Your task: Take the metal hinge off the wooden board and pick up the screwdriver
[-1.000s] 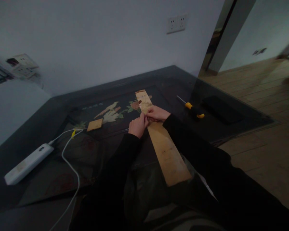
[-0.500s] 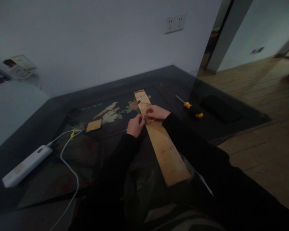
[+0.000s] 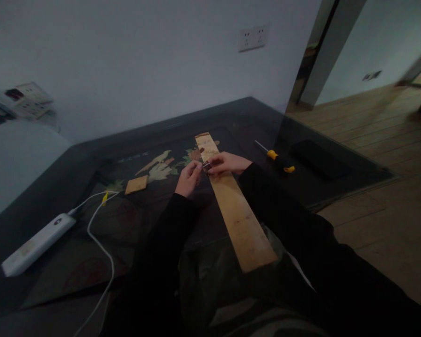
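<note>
"Glossy black table [image 3: 238, 124], pale wall [image 3: 143, 61] behind. Which step is this?"

"Fine fingertip work, I'd judge, over the long, flat, tan wooden plank [image 3: 238, 220] lying on it. The right hand [image 3: 228, 163] pinches a slim, shiny, metallic-looking sliver [image 3: 206, 164] above the plank; the left hand [image 3: 189, 179] has its fingertips bunched at the other end, gripping or not, I can't tell."

"And the next move?"

"Probably calls for a steady pinch and careful aim."

"Textures?"

"Plank smooth, blotchy. Right of it, a yellow-and-black-handled screwdriver [image 3: 279, 160]; left, a square, tan wooden piece [image 3: 136, 185]."

Likely home: plank floor [image 3: 365, 126], flower-and-bird table [image 3: 238, 121].
</note>
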`<action>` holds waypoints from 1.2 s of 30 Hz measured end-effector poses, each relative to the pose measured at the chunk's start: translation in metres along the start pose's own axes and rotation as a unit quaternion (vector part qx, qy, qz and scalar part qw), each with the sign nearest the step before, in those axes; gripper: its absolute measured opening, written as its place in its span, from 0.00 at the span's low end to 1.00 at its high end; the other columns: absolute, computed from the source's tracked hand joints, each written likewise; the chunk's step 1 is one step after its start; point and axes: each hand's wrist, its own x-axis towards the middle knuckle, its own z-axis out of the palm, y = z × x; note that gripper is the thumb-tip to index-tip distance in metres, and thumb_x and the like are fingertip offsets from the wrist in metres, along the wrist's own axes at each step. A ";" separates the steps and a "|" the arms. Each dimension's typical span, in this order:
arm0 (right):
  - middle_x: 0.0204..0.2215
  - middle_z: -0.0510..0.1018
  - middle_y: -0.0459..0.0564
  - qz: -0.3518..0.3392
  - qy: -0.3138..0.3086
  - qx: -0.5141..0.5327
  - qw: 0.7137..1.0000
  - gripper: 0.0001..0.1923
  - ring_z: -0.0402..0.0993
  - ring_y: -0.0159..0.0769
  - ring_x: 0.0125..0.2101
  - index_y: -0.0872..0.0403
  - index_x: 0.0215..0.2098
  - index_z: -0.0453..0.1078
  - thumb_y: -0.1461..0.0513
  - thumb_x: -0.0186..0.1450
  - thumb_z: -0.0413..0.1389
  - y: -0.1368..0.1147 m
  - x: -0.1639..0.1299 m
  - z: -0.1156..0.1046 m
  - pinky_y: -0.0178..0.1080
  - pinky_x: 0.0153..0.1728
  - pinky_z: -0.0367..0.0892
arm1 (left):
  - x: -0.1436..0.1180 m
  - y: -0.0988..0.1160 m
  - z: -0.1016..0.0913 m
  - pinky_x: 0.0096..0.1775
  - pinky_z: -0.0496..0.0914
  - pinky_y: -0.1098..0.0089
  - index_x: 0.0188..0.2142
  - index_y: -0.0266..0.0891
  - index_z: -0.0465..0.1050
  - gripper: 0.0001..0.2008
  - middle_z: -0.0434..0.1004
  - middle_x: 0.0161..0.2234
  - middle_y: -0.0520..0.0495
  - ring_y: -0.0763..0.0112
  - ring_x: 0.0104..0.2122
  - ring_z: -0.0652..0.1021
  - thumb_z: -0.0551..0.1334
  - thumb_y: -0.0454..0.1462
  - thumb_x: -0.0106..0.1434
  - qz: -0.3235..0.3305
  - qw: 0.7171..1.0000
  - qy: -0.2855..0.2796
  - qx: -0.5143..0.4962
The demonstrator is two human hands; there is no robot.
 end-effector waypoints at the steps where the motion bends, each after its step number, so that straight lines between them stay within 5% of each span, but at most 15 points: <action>1: 0.28 0.75 0.44 -0.003 0.010 0.009 1.000 0.07 0.71 0.24 0.28 0.59 0.32 0.71 0.66 0.55 0.61 0.000 0.000 0.001 0.28 0.31 0.66 | 0.000 0.000 -0.001 0.15 0.46 0.79 0.29 0.41 0.61 0.17 0.49 0.12 0.63 0.82 0.11 0.51 0.62 0.50 0.58 0.004 1.000 -0.001 -0.006; 18: 0.22 0.72 0.42 0.007 -0.032 0.160 0.987 0.03 0.67 0.21 0.22 0.60 0.30 0.68 0.67 0.61 0.57 0.000 0.003 0.014 0.26 0.24 0.62 | -0.002 0.002 0.005 0.16 0.46 0.80 0.27 0.40 0.60 0.18 0.50 0.15 0.62 0.84 0.13 0.51 0.63 0.49 0.55 0.012 0.996 0.069 -0.053; 25: 0.24 0.72 0.41 -0.048 0.028 0.088 0.995 0.04 0.68 0.22 0.23 0.60 0.30 0.68 0.66 0.59 0.59 -0.002 0.005 0.019 0.28 0.28 0.65 | -0.002 -0.001 0.009 0.16 0.46 0.80 0.28 0.40 0.59 0.18 0.49 0.16 0.62 0.83 0.13 0.52 0.62 0.50 0.57 0.022 0.992 0.089 -0.091; 36: 0.23 0.72 0.42 -0.099 0.019 0.045 0.994 0.03 0.69 0.23 0.24 0.59 0.28 0.68 0.67 0.60 0.57 0.001 0.009 0.021 0.29 0.29 0.66 | -0.003 -0.001 0.017 0.16 0.48 0.80 0.28 0.40 0.58 0.19 0.50 0.15 0.62 0.83 0.12 0.53 0.60 0.51 0.60 0.000 0.983 0.130 -0.133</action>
